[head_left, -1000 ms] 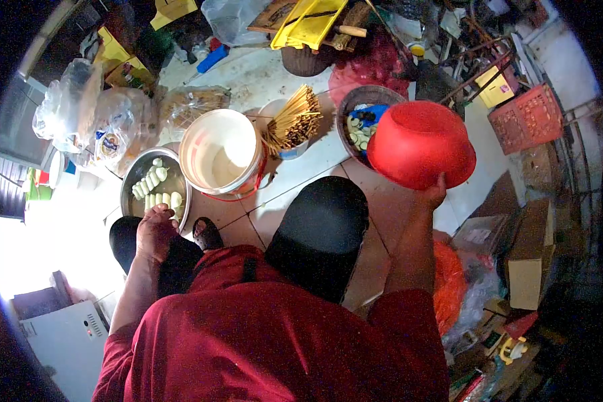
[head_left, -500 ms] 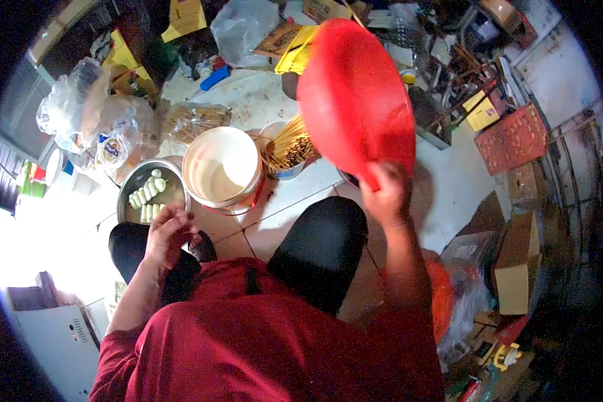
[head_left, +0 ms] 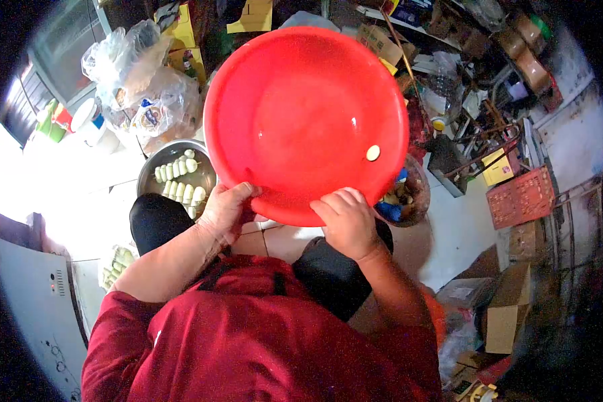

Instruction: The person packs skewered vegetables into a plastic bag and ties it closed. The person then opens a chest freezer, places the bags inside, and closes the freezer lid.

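A wide red plastic basin (head_left: 295,120) is tilted up in front of me, its inside facing me. My left hand (head_left: 228,209) grips the near rim on the left, thumb on the inner side. On the near rim further right, my right hand (head_left: 347,220) has its fingers curled over the edge. One small pale round slice (head_left: 373,153) sits inside the basin on the right. Left of the basin stands a metal bowl (head_left: 208,179) with skewered pale green pieces (head_left: 181,191). The white bucket and the bundle of sticks are hidden behind the basin.
A round bin (head_left: 423,201) with brown scraps and blue bits shows behind the basin's right side. Clear plastic bags (head_left: 147,100) lie at the back left. A red crate (head_left: 521,203) and a cardboard box (head_left: 506,321) stand on the right.
The basin has swung from edge-on at the right to the centre, inside facing me. My left hand has moved from near the metal bowl onto its rim. The bucket is now covered.
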`<move>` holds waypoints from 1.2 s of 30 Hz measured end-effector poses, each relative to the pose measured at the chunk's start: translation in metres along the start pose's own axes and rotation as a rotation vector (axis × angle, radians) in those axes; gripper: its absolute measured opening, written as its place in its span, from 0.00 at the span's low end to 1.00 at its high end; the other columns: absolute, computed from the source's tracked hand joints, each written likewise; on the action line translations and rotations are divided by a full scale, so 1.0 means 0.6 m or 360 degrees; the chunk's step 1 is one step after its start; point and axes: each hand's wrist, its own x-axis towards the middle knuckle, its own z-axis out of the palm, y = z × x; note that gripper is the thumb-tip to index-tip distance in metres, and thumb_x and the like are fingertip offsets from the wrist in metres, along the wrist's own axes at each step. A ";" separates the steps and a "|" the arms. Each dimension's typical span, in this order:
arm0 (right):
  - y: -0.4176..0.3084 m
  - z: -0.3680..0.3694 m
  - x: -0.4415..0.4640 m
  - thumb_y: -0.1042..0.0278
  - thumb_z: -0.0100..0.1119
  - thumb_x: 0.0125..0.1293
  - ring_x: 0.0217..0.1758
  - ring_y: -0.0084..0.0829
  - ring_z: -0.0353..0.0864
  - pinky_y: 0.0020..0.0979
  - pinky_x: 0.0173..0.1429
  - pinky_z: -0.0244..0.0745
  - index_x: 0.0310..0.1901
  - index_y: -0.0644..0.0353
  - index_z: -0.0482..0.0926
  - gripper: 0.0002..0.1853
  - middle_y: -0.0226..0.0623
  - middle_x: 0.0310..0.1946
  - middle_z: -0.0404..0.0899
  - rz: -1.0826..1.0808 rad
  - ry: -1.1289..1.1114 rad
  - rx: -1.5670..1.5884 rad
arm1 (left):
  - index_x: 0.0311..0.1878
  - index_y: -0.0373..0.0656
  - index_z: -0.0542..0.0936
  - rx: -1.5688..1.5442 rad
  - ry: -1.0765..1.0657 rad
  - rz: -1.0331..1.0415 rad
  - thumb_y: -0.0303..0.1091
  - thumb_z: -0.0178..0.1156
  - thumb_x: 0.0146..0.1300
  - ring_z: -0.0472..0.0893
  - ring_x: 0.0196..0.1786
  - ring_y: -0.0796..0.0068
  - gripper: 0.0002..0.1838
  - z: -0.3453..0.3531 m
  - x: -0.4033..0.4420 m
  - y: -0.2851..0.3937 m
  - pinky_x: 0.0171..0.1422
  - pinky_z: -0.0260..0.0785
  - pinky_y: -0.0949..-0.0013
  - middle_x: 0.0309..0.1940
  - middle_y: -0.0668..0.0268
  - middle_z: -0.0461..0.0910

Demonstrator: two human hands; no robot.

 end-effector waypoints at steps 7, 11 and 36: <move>0.041 -0.014 0.038 0.65 0.68 0.47 0.51 0.44 0.74 0.41 0.57 0.69 0.41 0.61 0.78 0.18 0.44 0.44 0.76 0.0294 -0.0114 0.0146 | 0.55 0.34 0.71 0.0259 0.0116 0.0408 0.27 0.52 0.61 0.79 0.46 0.64 0.18 -0.045 0.011 -0.028 0.51 0.72 0.63 0.45 0.59 0.78; 0.122 0.004 0.061 0.64 0.66 0.48 0.50 0.44 0.73 0.42 0.57 0.67 0.39 0.60 0.79 0.16 0.44 0.42 0.76 0.0321 -0.0116 -0.0578 | 0.56 0.35 0.68 0.0405 -0.0012 0.0658 0.25 0.54 0.60 0.77 0.50 0.71 0.19 -0.026 0.004 -0.009 0.56 0.70 0.70 0.47 0.61 0.78; 0.381 -0.067 -0.085 0.71 0.56 0.45 0.38 0.43 0.73 0.43 0.44 0.69 0.27 0.59 0.77 0.05 0.38 0.29 0.74 0.0655 0.0241 -0.1007 | 0.58 0.42 0.68 0.1302 0.0245 0.1672 0.34 0.56 0.54 0.79 0.44 0.46 0.26 0.154 0.247 0.086 0.49 0.71 0.56 0.40 0.46 0.79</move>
